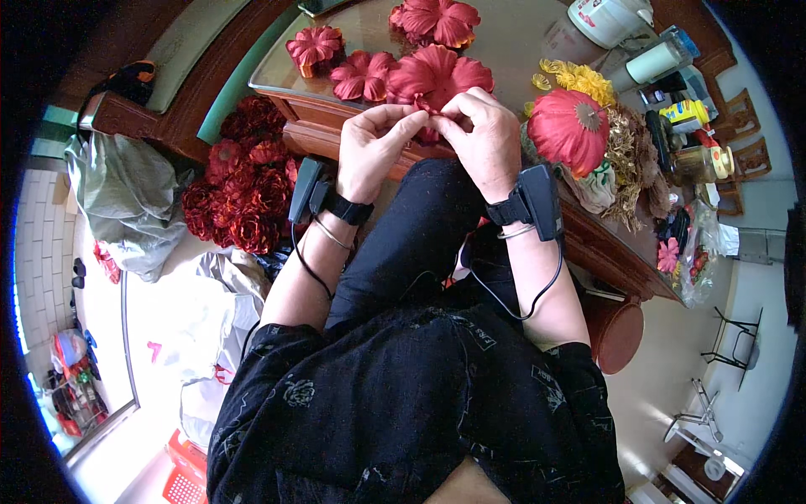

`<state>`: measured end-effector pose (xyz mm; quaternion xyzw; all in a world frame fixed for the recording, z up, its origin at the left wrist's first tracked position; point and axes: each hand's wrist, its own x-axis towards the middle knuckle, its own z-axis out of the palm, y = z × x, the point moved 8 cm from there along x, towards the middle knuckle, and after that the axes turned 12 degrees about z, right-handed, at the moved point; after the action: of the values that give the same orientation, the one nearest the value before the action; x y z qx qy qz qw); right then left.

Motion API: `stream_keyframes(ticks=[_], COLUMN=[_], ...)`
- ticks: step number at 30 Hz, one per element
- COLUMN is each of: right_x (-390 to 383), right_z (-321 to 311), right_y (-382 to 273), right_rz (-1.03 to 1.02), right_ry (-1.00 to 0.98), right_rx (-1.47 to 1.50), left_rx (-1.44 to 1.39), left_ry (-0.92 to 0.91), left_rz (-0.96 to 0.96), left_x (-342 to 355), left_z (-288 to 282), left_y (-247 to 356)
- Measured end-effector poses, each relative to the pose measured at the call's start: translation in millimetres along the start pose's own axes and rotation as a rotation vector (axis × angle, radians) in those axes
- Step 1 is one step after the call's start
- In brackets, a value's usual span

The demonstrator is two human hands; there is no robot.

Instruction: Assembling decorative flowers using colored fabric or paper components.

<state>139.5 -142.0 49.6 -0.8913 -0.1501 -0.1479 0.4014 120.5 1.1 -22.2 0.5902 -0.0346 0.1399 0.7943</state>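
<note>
I see the left hand [374, 149] and right hand [483, 139] pinching a small red petal piece [426, 103] at the bench's [514, 52] front edge; probably shaping it, which calls for a steady pinch next.

Crimson was seen on the flower heads [363, 76] on the tabletop [361, 29] and on the petal piece [426, 103] at its front edge; yellow was shown by small petals [585, 82] towards its right. Left of it, ruffled flowers [235, 197] were coloured dark red. The black shirt [369, 403] was patterned with pale outlined roses.
</note>
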Motion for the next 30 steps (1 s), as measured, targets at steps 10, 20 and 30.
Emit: stream_keyframes(ticks=[10,20,30], right_x=[8.1,4.0,13.7], right_z=[-10.4,-18.1,-59.4], right_y=[19.2,-0.8,-30.6], right_rz=[0.171,0.013,0.073], right_ry=[0.034,0.161,0.272], right_rx=[0.239,0.056,0.356], left_rx=[0.011,0.971,1.336], left_ry=[0.054,-0.262,-0.31], left_rz=[-0.085,0.968,0.811], left_x=[-0.9,-13.5,-9.8], left_z=[-8.7,48.8,57.4], left_y=[-15.8,74.2,38.7])
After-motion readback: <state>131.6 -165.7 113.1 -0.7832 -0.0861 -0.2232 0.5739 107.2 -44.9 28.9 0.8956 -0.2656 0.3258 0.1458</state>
